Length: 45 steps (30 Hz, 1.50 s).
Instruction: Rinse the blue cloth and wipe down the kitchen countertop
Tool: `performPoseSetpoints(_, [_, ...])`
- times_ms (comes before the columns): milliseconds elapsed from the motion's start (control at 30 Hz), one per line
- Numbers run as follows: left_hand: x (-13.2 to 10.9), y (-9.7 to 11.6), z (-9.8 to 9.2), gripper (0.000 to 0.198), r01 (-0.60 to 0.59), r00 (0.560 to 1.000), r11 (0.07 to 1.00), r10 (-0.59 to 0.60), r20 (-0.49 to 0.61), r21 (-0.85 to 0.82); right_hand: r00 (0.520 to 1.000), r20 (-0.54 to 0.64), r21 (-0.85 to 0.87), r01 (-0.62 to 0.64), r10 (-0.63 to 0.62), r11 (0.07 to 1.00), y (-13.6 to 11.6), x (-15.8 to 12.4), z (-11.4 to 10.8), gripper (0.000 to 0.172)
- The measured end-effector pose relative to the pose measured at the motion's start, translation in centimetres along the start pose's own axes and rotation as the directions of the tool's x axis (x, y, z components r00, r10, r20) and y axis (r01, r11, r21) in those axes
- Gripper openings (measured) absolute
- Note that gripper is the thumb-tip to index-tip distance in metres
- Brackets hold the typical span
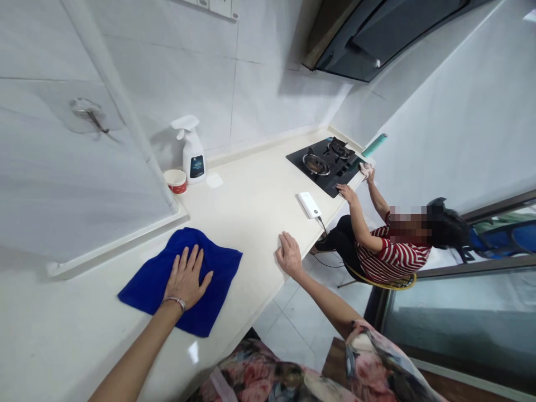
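Observation:
My left hand (187, 279) lies flat with fingers stretched on a blue cloth (221, 273), which is spread over the pale countertop (247, 229). A bracelet circles that wrist. Near the counter's front edge, my right hand (288, 254) rests on the surface with its fingers extended and nothing in it. Beyond my right hand, a white power bank (309, 205) with a cable plugged in lies on the counter.
A white spray bottle (194, 156) and a red and white tub (176, 181) stand by the wall. Farther along is a black gas hob (324, 164). A seated person in a striped shirt (389, 259) holds a pale cloth (365, 169) there. A range hood (377, 39) hangs above.

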<state>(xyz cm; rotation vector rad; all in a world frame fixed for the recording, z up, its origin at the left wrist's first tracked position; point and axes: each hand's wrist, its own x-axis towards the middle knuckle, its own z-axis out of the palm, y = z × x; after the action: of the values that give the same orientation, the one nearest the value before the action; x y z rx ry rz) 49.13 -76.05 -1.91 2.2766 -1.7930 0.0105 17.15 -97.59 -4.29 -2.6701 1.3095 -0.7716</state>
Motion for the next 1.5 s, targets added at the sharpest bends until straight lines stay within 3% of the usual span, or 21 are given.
performPoseSetpoints(233, [3.1,-0.2,0.2,0.078,-0.044,0.999,0.999,0.044,0.029,0.006,1.0,0.024,-0.03,0.004,-0.003,1.0,-0.1,0.0,-0.3,0.052])
performPoseSetpoints(567, [10.9,-0.7,0.8,0.079,0.007,0.996,1.0,-0.007,0.088,0.001,0.999,0.046,-0.026,-0.025,0.026,0.999,-0.2,0.2,-0.4,0.052])
performPoseSetpoints(733, [11.4,-0.7,0.4,0.077,0.041,0.996,0.999,-0.04,0.084,-0.01,0.999,0.032,0.023,-0.039,0.039,0.999,-0.3,0.3,-0.4,0.051])
performPoseSetpoints(933, [7.5,0.5,0.0,0.074,0.102,0.993,0.995,-0.101,0.053,-0.003,0.999,-0.006,0.048,-0.037,0.037,0.998,-0.1,0.3,-0.2,0.049])
performPoseSetpoints(1200, [-2.1,1.8,-0.5,0.073,0.149,0.988,0.989,-0.149,0.044,0.0,0.997,-0.073,0.078,0.011,-0.006,0.997,0.7,0.0,0.4,0.047])
performPoseSetpoints(1367, [-8.1,1.1,-2.3,0.069,0.177,0.981,0.984,-0.175,0.079,-0.009,0.995,-0.089,0.101,0.046,-0.037,0.994,1.5,-0.7,0.8,0.047])
performPoseSetpoints(1500, [-11.8,-0.8,-3.7,0.066,0.284,0.957,0.959,-0.282,0.063,-0.021,0.997,-0.075,0.081,0.035,-0.029,0.996,1.9,-0.9,0.9,0.048])
